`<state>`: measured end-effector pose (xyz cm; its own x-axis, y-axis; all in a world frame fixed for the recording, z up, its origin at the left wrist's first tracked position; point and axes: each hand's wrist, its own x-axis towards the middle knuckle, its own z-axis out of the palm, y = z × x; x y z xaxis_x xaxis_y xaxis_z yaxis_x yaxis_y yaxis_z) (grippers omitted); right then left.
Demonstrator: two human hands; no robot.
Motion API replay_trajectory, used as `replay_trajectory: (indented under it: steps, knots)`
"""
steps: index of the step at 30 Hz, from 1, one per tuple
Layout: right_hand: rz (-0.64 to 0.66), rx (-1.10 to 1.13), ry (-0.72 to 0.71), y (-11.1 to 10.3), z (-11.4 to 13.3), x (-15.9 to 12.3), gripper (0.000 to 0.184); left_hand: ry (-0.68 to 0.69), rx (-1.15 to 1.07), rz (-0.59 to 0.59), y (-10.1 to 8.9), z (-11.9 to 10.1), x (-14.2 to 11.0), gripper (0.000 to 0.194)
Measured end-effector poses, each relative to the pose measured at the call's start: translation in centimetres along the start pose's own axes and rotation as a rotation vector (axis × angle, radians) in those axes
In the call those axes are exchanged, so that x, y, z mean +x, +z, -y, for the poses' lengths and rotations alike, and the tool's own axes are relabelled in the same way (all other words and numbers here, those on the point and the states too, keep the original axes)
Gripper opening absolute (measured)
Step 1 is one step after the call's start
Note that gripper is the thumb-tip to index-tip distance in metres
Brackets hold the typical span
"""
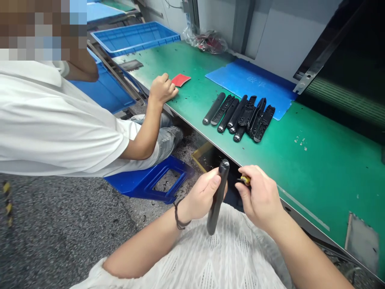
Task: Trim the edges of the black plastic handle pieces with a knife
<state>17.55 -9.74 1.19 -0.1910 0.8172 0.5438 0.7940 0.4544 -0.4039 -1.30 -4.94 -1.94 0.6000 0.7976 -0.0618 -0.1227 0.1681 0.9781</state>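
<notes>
Upright and slightly tilted, a long black plastic handle-like part point(219, 196) is gripped in my left hand point(202, 194) above my lap. My right hand point(261, 197), just right of it and apart from it, pinches a small tool with a yellow handle point(246, 180) and a short dark tip pointing toward the part. Most of the tool is hidden by my fingers, so its kind cannot be made out. On the green table point(325, 168) ahead lies a row of several similar black plastic parts point(237, 116), some with the ribbed inner side up.
A co-worker in a white shirt point(60, 120) sits at left, one hand point(162, 89) beside a red pad point(181, 80). A blue sheet point(252, 82) lies behind the parts. Blue crates point(138, 38), a blue stool point(144, 182) and a grey plate point(362, 241) are around.
</notes>
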Motion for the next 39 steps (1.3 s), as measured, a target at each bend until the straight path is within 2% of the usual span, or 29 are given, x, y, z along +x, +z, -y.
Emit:
replay_trajectory:
  steps: [3,7,12,17,23,28,33,39]
  knots:
    - [0.084,-0.059,0.018,-1.4,-0.7,0.3,0.018,0.034,-0.009,-0.061,0.1,-0.1,0.1,0.056]
    - [0.090,-0.176,0.003,-2.6,-1.0,1.3,0.025,0.082,0.035,-0.070,0.5,-0.5,0.1,0.059]
    - [0.151,-0.054,-0.011,-2.6,-0.4,2.7,0.051,0.210,0.242,0.012,0.3,-0.7,0.1,0.059]
    - [0.101,-0.141,-0.082,-2.3,-0.1,3.2,0.054,0.264,0.287,0.003,0.1,-0.5,-0.2,0.057]
    - [-0.060,-0.356,-0.132,-1.4,0.0,2.4,0.055,0.264,0.272,-0.069,0.8,-0.6,-0.2,0.055]
    - [-0.133,-0.420,-0.149,-0.2,0.1,1.7,0.051,0.209,0.180,-0.098,1.4,-0.9,-0.1,0.055]
    - [-0.095,-0.371,-0.104,0.7,0.5,1.2,0.060,0.179,0.098,-0.141,1.7,-1.0,0.1,0.054]
    - [-0.007,-0.306,-0.119,1.5,1.1,0.0,0.065,0.141,0.021,-0.231,1.6,-0.9,1.0,0.054]
